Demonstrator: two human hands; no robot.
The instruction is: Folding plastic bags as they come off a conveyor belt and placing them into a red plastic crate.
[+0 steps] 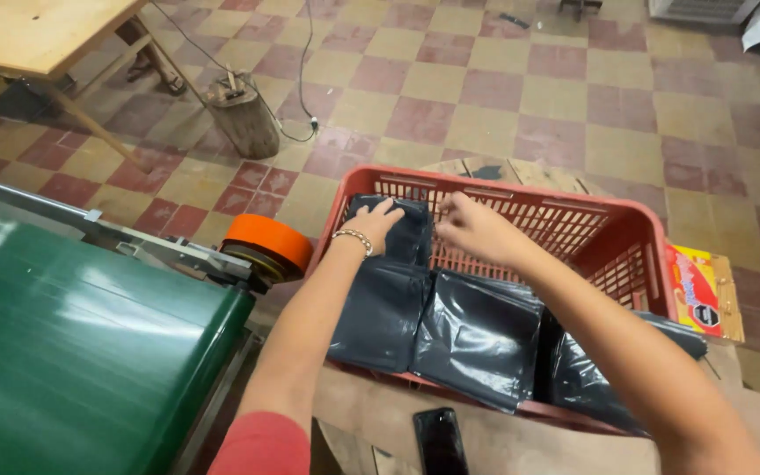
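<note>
Head view: both hands (380,222) (472,227) press an apparently upright dark packet (402,230).

Red plastic crate (635,230) holds dark packets (477,334); it rests on cardboard (521,444) beside a phone (440,442).

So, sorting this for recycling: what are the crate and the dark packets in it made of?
Crate: looks like rigid red moulded plastic, matte, with slotted lattice walls. Packets: apparently thin dark grey plastic film, glossy, creased and reflecting light.

Red slotted plastic crate (626,230): right half open at centre frame, left half blocked by stacked dark plastic bags (478,332).
</note>
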